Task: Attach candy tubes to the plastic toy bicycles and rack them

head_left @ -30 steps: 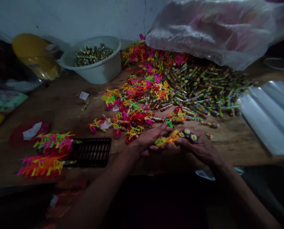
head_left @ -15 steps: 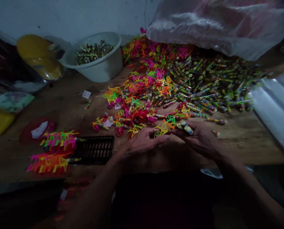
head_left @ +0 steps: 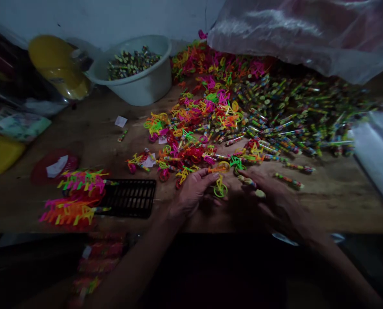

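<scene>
My left hand (head_left: 193, 191) is closed, thumb and fingers pinching a yellow and orange toy bicycle (head_left: 220, 187) above the table's front part. To the right, my right hand (head_left: 277, 195) curls around a few small printed tubes (head_left: 248, 181), whose pale ends stick out; its fingers are partly blurred. A green toy bicycle (head_left: 236, 164) lies by the right fingertips, and I cannot tell whether they touch it. Beyond both hands spreads a pile of bright toy bicycles (head_left: 191, 152), mixed with printed tubes (head_left: 284, 133) on its right side.
A white tub (head_left: 143, 88) of tubes stands at the back left. Rows of toy bicycles (head_left: 71, 210) lie beside a black slotted tray (head_left: 130, 197). Clear plastic (head_left: 291, 34) hangs over the back right, and plastic sheets (head_left: 376, 146) lie at the right edge.
The toy bicycle in my left hand has turned, its yellow wheel now hanging lower. My right hand has moved slightly right and down with the tubes. The camera view has shifted a little.
</scene>
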### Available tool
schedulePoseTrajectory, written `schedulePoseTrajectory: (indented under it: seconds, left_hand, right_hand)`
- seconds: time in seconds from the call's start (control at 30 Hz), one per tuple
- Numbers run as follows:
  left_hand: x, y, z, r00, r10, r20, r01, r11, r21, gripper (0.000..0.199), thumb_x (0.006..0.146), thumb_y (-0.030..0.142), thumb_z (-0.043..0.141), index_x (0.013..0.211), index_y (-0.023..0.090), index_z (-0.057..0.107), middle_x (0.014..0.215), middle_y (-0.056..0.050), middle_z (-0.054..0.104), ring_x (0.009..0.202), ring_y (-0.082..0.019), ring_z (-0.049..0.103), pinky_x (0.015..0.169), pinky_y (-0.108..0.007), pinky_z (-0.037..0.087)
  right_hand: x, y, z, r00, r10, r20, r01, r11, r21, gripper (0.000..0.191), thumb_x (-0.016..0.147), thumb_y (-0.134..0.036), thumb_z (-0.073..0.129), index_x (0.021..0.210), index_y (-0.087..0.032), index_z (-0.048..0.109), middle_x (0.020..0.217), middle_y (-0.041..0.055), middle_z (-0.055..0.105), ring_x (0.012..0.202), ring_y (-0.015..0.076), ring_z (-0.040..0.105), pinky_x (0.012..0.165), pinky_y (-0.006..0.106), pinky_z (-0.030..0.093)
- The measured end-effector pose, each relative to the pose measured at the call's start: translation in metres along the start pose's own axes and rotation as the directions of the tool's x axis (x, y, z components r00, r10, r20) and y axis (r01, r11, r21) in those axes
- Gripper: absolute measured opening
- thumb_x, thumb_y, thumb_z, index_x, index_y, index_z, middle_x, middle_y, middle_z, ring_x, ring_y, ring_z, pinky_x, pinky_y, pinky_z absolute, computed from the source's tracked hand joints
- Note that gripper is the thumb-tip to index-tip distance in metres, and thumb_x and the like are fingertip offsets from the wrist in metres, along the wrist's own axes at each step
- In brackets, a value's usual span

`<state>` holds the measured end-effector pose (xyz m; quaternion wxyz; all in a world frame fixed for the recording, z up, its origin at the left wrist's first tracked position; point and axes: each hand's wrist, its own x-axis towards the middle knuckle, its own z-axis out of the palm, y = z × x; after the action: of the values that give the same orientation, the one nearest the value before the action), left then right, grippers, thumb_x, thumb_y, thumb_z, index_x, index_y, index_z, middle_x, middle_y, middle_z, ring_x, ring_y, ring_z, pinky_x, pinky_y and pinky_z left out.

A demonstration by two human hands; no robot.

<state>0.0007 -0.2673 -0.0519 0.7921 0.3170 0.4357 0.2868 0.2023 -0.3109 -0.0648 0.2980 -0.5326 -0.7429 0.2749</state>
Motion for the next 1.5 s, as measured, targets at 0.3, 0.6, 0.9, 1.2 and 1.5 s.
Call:
schedulePoseTrajectory:
  seconds: [0.3,0.6,0.9,1.2,1.5]
  left_hand:
    - [-0.011,-0.007,0.002,0.998,-0.001,0.059,0.012,0.984,-0.18,0.019,0.081,0.022,0.059,0.096,0.011,0.058,0.081,-0.007,0.068,0.062,-0.018,0.067,0.053,-0.028,0.056]
    - [-0.018,-0.015,0.002,1.0,0.006,0.03,0.0,0.984,-0.179,0.026,0.079,0.023,0.063,0.102,0.012,0.059,0.087,-0.007,0.068,0.062,-0.017,0.066,0.051,-0.029,0.057]
    - [-0.012,-0.019,0.008,0.999,-0.049,0.014,0.05,0.975,-0.215,0.023,0.075,0.02,0.066,0.096,0.01,0.064,0.083,-0.007,0.067,0.063,-0.014,0.063,0.053,-0.029,0.057]
    - [-0.011,-0.029,0.015,0.993,-0.102,0.053,0.113,0.951,-0.288,0.022,0.074,0.018,0.067,0.095,0.01,0.067,0.086,-0.008,0.068,0.07,-0.012,0.063,0.062,-0.023,0.053]
    - [-0.016,-0.038,0.025,1.0,0.002,0.023,0.008,0.895,-0.447,0.01,0.078,0.016,0.063,0.087,0.01,0.064,0.072,-0.002,0.066,0.063,-0.011,0.062,0.064,-0.026,0.055]
  right_hand:
    - [-0.001,-0.014,0.02,0.988,0.086,-0.129,-0.065,0.986,0.155,0.021,0.086,-0.028,0.052,0.104,-0.023,0.061,0.096,0.004,0.068,0.084,0.0187,0.064,0.074,0.03,0.05]
    - [-0.004,-0.018,0.022,0.979,-0.124,-0.163,0.134,0.99,0.051,0.027,0.086,-0.019,0.049,0.111,-0.023,0.057,0.103,0.0059,0.066,0.096,0.02,0.061,0.082,0.033,0.049]
    - [-0.011,-0.018,0.022,0.962,-0.201,-0.187,0.206,0.979,0.006,0.025,0.083,-0.013,0.054,0.106,-0.021,0.055,0.098,0.0077,0.058,0.084,0.0157,0.06,0.063,0.025,0.05]
    - [-0.024,-0.012,0.033,0.912,-0.193,-0.362,0.173,0.981,-0.086,0.028,0.081,-0.008,0.054,0.107,-0.019,0.054,0.101,0.0088,0.058,0.091,0.0172,0.059,0.071,0.027,0.05]
    - [-0.023,-0.014,0.033,0.853,-0.207,-0.48,0.164,0.978,-0.13,0.032,0.078,-0.006,0.055,0.106,-0.021,0.055,0.099,0.0075,0.059,0.091,0.0193,0.059,0.072,0.031,0.051]
